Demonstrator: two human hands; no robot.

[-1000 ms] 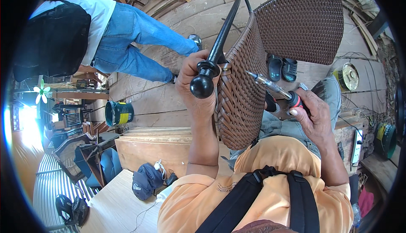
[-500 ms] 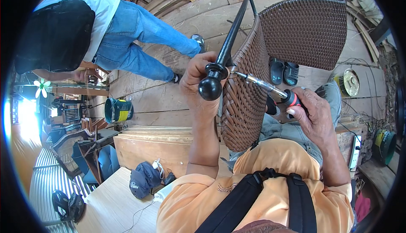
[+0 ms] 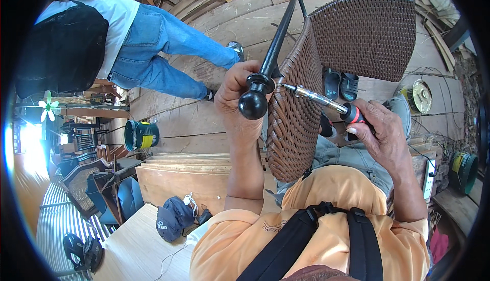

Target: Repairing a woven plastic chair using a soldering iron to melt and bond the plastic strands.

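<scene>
In the head view, the left hand (image 3: 240, 102) was wrapped tight around the black metal leg (image 3: 270, 56) of an upturned wicker chair (image 3: 316, 92), just above the leg's round black foot knob (image 3: 253, 104), with the woven side panel pressed against the fingers on their right. The right hand (image 3: 380, 135) was closed around the red-and-black handle of a screwdriver (image 3: 321, 100), thumb laid along the grip, and the shaft ran up and to the left from that hand, its tip meeting the weave right beside the left hand's knuckles. That closeness looked like the main risk: if the tip slipped off the strand or broke through suddenly, it could jab the left hand's fingers, which sat directly in its line. A hard pry could also snap or fray a wicker strand, and the chair, balanced on the person's lap, might twist if the left hand's grip slackened. A pair of dark sandals (image 3: 339, 84) lay on the plank floor (image 3: 204, 117) beyond the right hand, and a green bucket (image 3: 141, 134) stood well off to the left of the left hand, near another person's blue-trousered legs (image 3: 168, 51). Compared with a second earlier, the screwdriver had swung from a steeper slant across the weave to a flatter line, its tip drawn nearer the knob, and the other person had stepped slightly.
</scene>
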